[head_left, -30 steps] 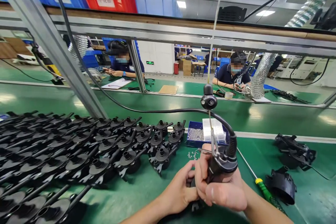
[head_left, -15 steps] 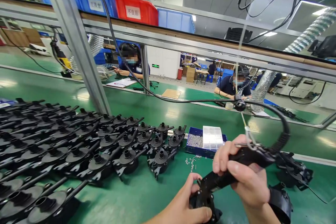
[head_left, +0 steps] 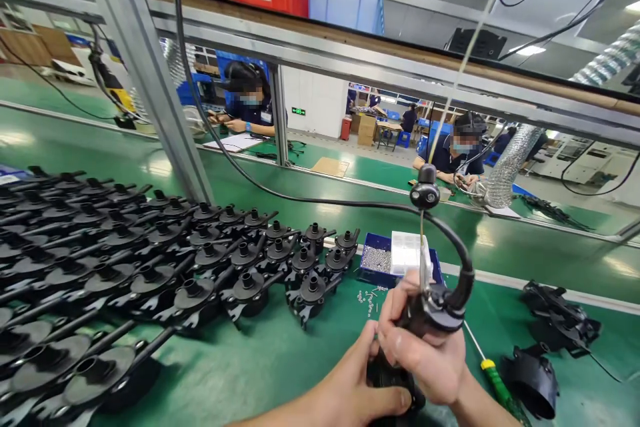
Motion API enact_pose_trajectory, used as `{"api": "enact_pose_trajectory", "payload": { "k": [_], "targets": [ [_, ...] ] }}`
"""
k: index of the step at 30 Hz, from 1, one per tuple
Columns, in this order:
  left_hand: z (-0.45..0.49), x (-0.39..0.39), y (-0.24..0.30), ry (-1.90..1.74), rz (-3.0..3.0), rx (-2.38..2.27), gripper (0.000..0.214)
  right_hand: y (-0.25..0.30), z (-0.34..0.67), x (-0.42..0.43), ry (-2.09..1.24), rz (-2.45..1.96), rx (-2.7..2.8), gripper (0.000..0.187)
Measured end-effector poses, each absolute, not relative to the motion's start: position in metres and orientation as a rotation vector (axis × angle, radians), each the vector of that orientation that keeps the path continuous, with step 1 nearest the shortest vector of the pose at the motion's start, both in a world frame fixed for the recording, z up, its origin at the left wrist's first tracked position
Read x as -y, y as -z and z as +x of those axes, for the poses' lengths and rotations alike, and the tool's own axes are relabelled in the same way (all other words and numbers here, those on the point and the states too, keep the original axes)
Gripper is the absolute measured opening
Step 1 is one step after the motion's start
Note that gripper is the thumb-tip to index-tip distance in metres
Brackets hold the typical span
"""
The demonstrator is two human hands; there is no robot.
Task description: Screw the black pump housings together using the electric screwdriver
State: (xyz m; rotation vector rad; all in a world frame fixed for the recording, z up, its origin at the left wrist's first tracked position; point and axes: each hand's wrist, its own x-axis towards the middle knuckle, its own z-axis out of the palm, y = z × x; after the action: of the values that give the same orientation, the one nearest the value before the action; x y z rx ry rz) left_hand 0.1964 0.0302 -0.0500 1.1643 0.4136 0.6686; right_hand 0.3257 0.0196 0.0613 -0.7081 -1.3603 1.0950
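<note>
My right hand (head_left: 425, 357) is wrapped round a black electric screwdriver (head_left: 440, 310), which now stands nearly upright with its cable end on top. The tool's lower end is hidden behind my fingers, over a black plastic housing (head_left: 393, 380). My left hand (head_left: 350, 380) grips that housing at the bottom centre, thumb on the near side. Just beyond both hands, small metal screws (head_left: 370, 303) lie loose on the green bench, in front of a blue tray (head_left: 370, 277) of small metal pieces.
Rows of black plastic assemblies (head_left: 195, 290) cover the left of the bench. At right lie a green-and-yellow hand screwdriver (head_left: 495, 380), a round black part (head_left: 533, 380) and more black parts (head_left: 560, 320). A black cable (head_left: 300, 197) hangs across. People sit across the bench.
My right hand has swung the electric screwdriver from a slant to nearly upright over the housing and moved left. The green-and-yellow hand screwdriver has come into view. My left hand keeps its grip.
</note>
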Motion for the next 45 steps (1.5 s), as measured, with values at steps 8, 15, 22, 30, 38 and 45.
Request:
{"api": "enact_pose_trajectory", "payload": {
  "k": [8,15,22,30,38,45],
  "targets": [
    [0.206,-0.042,0.079,-0.625,1.158,-0.406,0.074,-0.068,0.340,-0.033,-0.982,-0.762,1.253,0.026],
    [0.212,-0.064,0.102,-0.488,1.040,-0.554,0.075,-0.081,0.369,-0.044,-0.679,-1.031,1.335,0.028],
    [0.191,-0.056,0.075,-0.762,1.063,-0.460,0.116,-0.067,0.370,-0.073,-0.698,-1.503,1.770,0.023],
    [0.184,-0.049,0.059,-0.868,1.004,-0.643,0.116,-0.069,0.376,-0.073,-0.595,-1.559,1.763,0.044],
    [0.181,-0.054,0.056,-1.155,1.485,-0.985,0.097,-0.070,0.374,-0.069,0.023,-1.475,1.633,0.051],
    [0.171,-0.065,0.067,-1.561,2.027,-0.806,0.091,-0.087,0.372,-0.046,-0.907,-1.673,2.047,0.034]
  ]
}}
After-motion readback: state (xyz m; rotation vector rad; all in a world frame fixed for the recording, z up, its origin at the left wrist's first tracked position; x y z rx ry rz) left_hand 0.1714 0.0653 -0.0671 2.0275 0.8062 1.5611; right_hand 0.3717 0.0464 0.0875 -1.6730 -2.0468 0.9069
